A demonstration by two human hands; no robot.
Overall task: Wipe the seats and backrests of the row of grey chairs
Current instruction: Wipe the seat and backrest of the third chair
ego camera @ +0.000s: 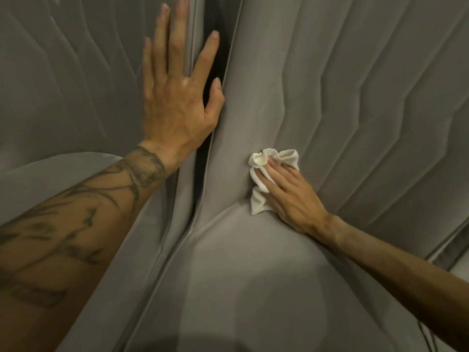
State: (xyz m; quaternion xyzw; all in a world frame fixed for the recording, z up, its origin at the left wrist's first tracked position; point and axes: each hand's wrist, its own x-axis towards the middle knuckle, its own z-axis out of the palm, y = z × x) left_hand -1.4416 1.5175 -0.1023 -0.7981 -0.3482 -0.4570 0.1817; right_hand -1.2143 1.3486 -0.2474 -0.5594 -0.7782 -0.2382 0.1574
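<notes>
Two grey padded chairs stand side by side. The right chair's quilted backrest [342, 85] fills the upper right and its seat [241, 275] the lower middle. My right hand [289, 196] presses a crumpled white cloth [261, 174] against the lower left of that backrest, just above the seam with the seat. My left hand [177, 97] lies flat with fingers spread on the right edge of the left chair's backrest [63, 72], its thumb touching the edge of the right backrest.
A narrow dark gap [215, 72] runs between the two backrests and down between the seats. The left chair's seat [38, 174] shows under my left forearm. A dark gap [451, 245] borders the right chair at the far right.
</notes>
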